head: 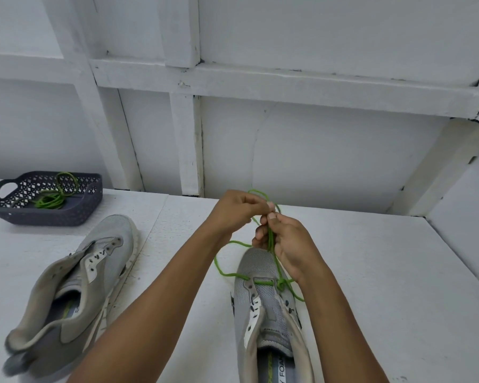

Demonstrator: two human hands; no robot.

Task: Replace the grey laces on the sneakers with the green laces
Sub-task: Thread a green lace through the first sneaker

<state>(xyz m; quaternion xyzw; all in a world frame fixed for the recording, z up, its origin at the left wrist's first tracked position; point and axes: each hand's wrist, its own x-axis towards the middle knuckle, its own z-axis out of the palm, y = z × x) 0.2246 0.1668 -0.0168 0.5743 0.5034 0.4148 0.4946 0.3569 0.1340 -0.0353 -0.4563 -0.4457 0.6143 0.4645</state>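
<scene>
I saw a white table (371,272) set against a white panelled wall. A dark perforated basket (53,217) sat at its far left. Nearer, the left sneaker (75,299) lay tipped on its side. Well apart from it, the right sneaker (263,308) stood on its sole, with a loop of green lace (219,268) on the tabletop just beside its toe.

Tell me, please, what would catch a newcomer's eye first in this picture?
The bright green lace stands out first. The left hand and right hand pinch it above the toe of the near sneaker, and it is threaded only through the lowest eyelets. To the left a second sneaker lies unlaced on the table, and behind it a dark basket holds a spare lace.
</scene>
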